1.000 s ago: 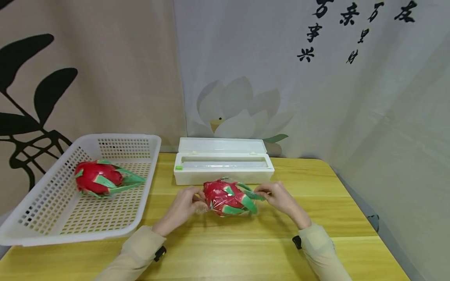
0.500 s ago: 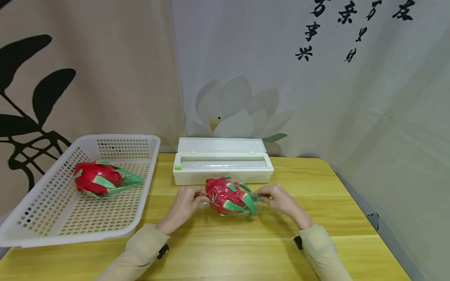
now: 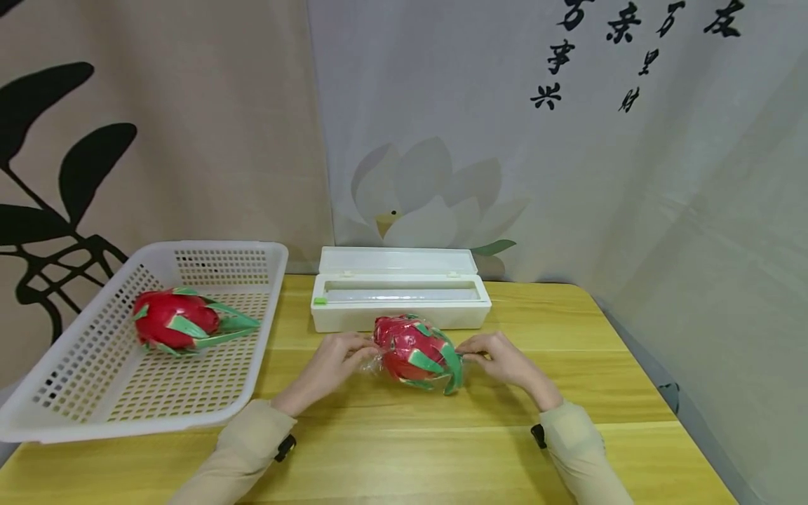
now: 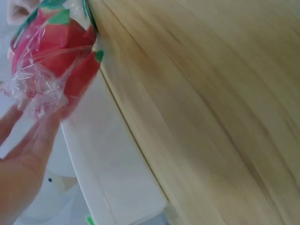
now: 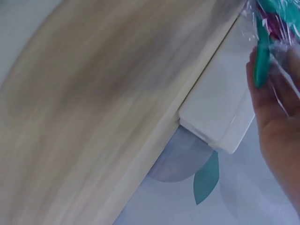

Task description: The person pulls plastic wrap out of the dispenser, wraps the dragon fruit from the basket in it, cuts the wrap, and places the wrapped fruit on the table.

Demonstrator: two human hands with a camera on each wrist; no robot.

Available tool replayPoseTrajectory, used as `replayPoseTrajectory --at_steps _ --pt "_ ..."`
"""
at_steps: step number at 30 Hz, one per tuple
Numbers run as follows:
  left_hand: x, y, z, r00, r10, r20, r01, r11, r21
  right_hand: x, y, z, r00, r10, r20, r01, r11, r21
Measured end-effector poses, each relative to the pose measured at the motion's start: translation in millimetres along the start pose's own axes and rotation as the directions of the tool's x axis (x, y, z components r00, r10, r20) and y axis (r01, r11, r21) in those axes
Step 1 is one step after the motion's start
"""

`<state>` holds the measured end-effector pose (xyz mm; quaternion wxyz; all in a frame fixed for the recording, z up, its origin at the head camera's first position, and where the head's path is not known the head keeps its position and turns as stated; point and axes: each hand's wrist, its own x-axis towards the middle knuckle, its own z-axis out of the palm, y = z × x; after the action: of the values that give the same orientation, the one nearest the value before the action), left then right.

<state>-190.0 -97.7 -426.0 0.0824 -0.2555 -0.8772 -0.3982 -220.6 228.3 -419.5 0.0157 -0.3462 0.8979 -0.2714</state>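
A red dragon fruit (image 3: 410, 347) with green leafy scales is covered in clear plastic wrap, over the table before the white box. At its left end my left hand (image 3: 331, 365) pinches the film. The bunched, crinkled plastic wrap (image 4: 40, 89) shows at those fingertips in the left wrist view. My right hand (image 3: 501, 359) holds the opposite end, where the green leaf tips (image 5: 262, 63) and stretched film meet its fingers. The right wrist view cuts off most of the fruit.
A second, unwrapped dragon fruit (image 3: 179, 321) lies in a white perforated basket (image 3: 268, 351) on the left. Behind the hands stands a white cling film box (image 3: 404, 319), lid raised, a roll inside. The wooden table (image 3: 454, 449) ends at a fabric backdrop.
The wrapped dragon fruit has shifted slightly right and turned, its green leaves now hanging lower at the right. Both hands stay at its ends; the left hand's fingers have straightened somewhat.
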Motion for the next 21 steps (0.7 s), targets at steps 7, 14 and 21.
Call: replayPoseTrajectory --at_steps 7,14,21 --pt "-1.4 -4.9 -0.5 0.994 0.105 -0.015 -0.105 0.994 0.03 -1.5 1.6 0.5 1.0 -0.023 0.012 0.023 1.0 -0.019" --pt "-0.6 -6.0 3.7 0.989 0.081 -0.12 -0.068 0.992 0.11 3.7 -2.3 3.1 0.986 -0.131 -0.107 0.131 0.991 -0.007" --pt "0.2 -6.3 3.0 0.988 0.077 -0.138 -0.056 0.988 0.145 6.6 -2.6 5.3 0.988 -0.071 -0.134 0.073 0.997 0.011"
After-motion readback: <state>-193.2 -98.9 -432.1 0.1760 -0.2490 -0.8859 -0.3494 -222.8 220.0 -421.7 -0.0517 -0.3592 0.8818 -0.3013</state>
